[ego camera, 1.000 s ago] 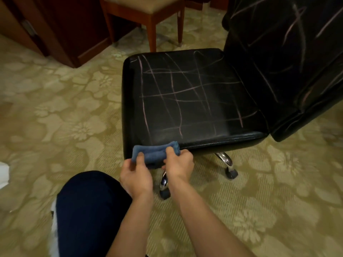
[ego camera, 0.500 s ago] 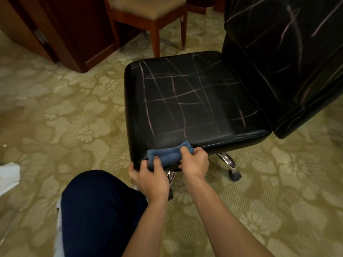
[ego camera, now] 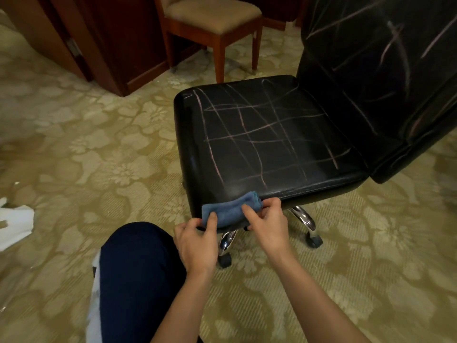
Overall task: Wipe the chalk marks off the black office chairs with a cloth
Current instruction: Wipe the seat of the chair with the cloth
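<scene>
Now cloth (ego camera: 228,210) between both hands.

Patterned carpet (ego camera: 103,154) underfoot, olive with pale flowers. Just ahead of the hands, the black chair (ego camera: 267,139) stands on it on chrome legs and castors (ego camera: 313,241), one castor right below the left hand (ego camera: 197,246). Beyond, far from the hands, a wooden chair (ego camera: 215,23) plants its legs beside a dark cabinet (ego camera: 123,45). Well off to the left, white paper (ego camera: 14,225) lies flat.
</scene>
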### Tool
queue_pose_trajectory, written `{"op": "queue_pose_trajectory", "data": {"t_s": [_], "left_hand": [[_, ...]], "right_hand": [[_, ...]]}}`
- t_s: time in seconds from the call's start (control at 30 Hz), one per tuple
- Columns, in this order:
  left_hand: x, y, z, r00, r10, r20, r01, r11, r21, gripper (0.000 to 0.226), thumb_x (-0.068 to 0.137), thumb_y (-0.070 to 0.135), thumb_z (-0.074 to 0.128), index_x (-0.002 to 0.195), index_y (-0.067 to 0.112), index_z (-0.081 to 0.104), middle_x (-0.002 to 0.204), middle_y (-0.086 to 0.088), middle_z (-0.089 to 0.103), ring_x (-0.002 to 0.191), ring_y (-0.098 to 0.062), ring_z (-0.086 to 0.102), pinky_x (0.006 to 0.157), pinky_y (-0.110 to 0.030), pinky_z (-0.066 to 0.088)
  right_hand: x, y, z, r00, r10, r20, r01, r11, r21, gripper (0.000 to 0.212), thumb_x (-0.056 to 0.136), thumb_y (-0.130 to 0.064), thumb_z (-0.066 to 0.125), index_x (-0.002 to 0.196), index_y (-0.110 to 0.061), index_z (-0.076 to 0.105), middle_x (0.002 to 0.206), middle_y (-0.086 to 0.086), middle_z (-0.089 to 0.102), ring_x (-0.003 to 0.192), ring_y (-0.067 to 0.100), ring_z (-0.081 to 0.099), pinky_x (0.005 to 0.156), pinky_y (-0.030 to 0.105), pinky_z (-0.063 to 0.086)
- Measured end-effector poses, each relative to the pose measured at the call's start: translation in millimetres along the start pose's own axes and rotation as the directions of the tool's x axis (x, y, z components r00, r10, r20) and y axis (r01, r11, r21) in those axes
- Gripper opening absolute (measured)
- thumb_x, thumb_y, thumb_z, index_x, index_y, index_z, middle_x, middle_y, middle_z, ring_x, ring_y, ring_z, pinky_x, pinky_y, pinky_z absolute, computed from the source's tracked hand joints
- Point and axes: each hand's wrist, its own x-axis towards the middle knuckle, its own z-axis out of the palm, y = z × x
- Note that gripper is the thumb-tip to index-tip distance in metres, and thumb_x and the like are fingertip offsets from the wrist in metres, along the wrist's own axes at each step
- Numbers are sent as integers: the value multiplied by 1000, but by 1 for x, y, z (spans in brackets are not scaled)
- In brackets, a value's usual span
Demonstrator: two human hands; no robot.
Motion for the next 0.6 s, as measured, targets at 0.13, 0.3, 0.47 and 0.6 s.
{"op": "queue_pose_trajectory", "data": {"t_s": [0.13,0.3,0.47,0.6], "left_hand": [[-3,7,1,999,-49,1,49,998,-49,32,90,51,62,94,19,60,98,0,59,91,-20,60,80,-39,51],[3,11,-4,986,-122,112,137,981,-137,15,94,33,65,102,22,60,91,4,64,80,-9,60,61,-21,39],[9,9,-13,994,-53,95,80,951,-300,9,92,28,69,97,31,62,107,3,65,94,-10,63,70,-18,44],[2,18,-19,960,-186,209,277,734,-621,11,98,18,61,104,9,62,91,-6,70,78,-16,67,59,-22,52]], "right_hand": [[0,-1,-1,998,-61,22,62,997,-52,35,83,-37,73,105,-29,47,86,-3,69,79,17,71,75,46,59],[-2,-3,-1,991,-115,71,115,993,-3,18,84,-33,70,97,-34,57,83,-1,70,75,16,70,71,49,59],[-5,-18,-7,956,-278,92,288,947,-143,10,91,-28,67,95,-28,58,85,-7,64,78,10,63,74,43,56],[1,-44,1,908,-416,50,411,862,-295,14,91,-30,67,102,-24,61,114,-5,46,99,13,53,84,33,48]]}}
